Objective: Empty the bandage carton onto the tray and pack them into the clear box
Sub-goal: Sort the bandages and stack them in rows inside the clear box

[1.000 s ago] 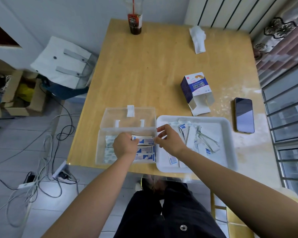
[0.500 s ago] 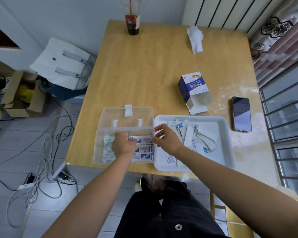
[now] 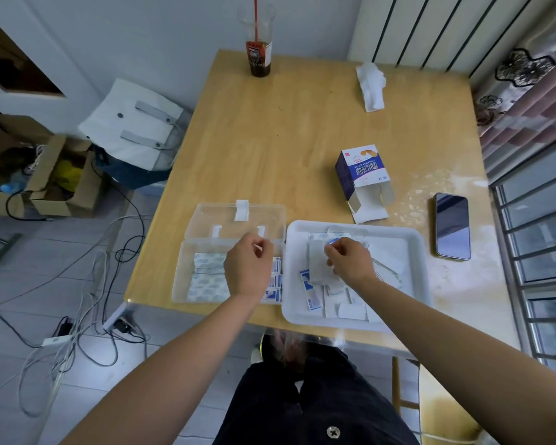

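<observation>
R hand over tray, pinching a bandage; L hand curled over clear box just left of tray, hold can't tell. Carton lies open just behind tray.

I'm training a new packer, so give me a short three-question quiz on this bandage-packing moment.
1. True or false: the bandage carton stands upright inside the tray.
2. What does the right hand pinch above the tray? A) a bandage B) a pen C) a straw
3. Fill in: the phone lies on the tray's ___ side.
Key: 1 false, it lies on its side on the table; 2 A; 3 right.
</observation>
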`<state>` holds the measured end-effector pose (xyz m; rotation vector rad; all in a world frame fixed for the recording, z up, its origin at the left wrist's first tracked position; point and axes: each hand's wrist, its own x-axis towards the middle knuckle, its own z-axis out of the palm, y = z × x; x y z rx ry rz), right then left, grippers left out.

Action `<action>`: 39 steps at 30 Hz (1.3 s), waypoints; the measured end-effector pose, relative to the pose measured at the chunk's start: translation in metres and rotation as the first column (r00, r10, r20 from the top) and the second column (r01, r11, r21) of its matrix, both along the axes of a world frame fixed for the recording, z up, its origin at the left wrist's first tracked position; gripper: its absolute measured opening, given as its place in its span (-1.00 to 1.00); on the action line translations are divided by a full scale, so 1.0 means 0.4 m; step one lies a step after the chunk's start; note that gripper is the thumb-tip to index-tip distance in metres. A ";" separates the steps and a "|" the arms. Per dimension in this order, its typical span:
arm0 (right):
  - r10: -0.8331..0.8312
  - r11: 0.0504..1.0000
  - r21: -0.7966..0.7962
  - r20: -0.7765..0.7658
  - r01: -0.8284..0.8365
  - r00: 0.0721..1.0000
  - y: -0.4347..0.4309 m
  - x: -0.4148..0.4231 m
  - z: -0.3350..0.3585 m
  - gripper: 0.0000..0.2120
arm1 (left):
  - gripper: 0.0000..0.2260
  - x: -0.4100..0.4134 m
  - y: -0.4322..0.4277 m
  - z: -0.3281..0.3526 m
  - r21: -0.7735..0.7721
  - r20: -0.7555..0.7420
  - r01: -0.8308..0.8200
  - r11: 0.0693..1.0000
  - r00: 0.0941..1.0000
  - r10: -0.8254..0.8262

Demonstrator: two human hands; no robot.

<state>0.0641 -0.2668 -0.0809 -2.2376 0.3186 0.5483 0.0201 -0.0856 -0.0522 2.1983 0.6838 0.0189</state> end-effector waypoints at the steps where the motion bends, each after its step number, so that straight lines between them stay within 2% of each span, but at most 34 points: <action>1: 0.006 0.996 -0.087 -0.003 -0.006 1.000 -0.033 0.009 -0.006 -0.77 | -0.87 0.009 -0.030 0.008 -0.042 0.043 0.059 0.997 0.997 -0.057; 3: 0.021 0.975 -0.221 -0.053 -0.033 0.998 -0.089 0.018 -0.012 -0.67 | -0.89 0.022 -0.089 0.015 -0.116 0.062 0.204 0.972 0.978 -0.198; 5: 0.042 0.946 -0.310 -0.160 -0.091 0.986 -0.120 0.020 -0.013 -0.55 | -0.92 0.035 -0.144 0.004 -0.168 -0.009 0.342 0.925 0.937 -0.349; 7: 0.067 0.918 -0.363 -0.246 -0.156 0.967 -0.125 0.022 -0.019 -0.47 | -0.93 0.043 -0.181 -0.020 -0.212 -0.117 0.376 0.902 0.907 -0.405; 9: 0.090 0.906 -0.378 -0.262 -0.188 0.961 -0.118 0.027 -0.024 -0.50 | -0.91 0.047 -0.196 -0.045 -0.252 -0.215 0.345 0.904 0.891 -0.400; 11: 0.101 0.908 -0.370 -0.265 -0.198 0.959 -0.113 0.033 -0.026 -0.61 | -0.91 0.047 -0.201 -0.065 -0.294 -0.283 0.311 0.904 0.875 -0.393; 13: 0.102 0.919 -0.345 -0.258 -0.190 0.961 -0.118 0.039 -0.027 -0.68 | -0.90 0.048 -0.200 -0.076 -0.322 -0.319 0.281 0.904 0.867 -0.383; 16: 0.136 0.942 -0.268 -0.247 -0.203 0.959 -0.146 0.042 -0.037 -0.69 | -0.87 0.064 -0.210 -0.086 -0.340 -0.354 0.255 0.905 0.857 -0.375; 19: 0.143 0.962 -0.198 -0.227 -0.189 0.963 -0.180 0.043 -0.045 -0.71 | -0.87 0.081 -0.229 -0.097 -0.359 -0.364 0.229 0.905 0.858 -0.362; 24: 0.126 0.974 -0.163 -0.203 -0.160 0.971 -0.207 0.051 -0.051 -0.70 | -0.88 0.095 -0.258 -0.109 -0.366 -0.376 0.220 0.904 0.854 -0.360; 27: 0.137 0.971 -0.170 -0.178 -0.168 0.974 -0.198 0.052 -0.057 -0.68 | -0.81 0.102 -0.268 -0.116 -0.370 -0.367 0.220 0.903 0.858 -0.359; 32: 0.164 0.966 -0.177 -0.145 -0.188 0.976 -0.187 0.044 -0.069 -0.70 | -0.70 0.106 -0.286 -0.114 -0.519 -0.378 0.078 0.851 0.872 -0.310; 35: 0.162 0.970 -0.163 -0.132 -0.183 0.978 -0.187 0.040 -0.078 -0.75 | -0.68 0.103 -0.296 -0.120 -0.496 -0.378 0.061 0.866 0.883 -0.279; 39: 0.098 0.988 -0.107 -0.099 -0.108 0.990 -0.188 0.039 -0.079 -0.70 | -0.66 0.101 -0.304 -0.120 -0.489 -0.364 0.070 0.870 0.890 -0.276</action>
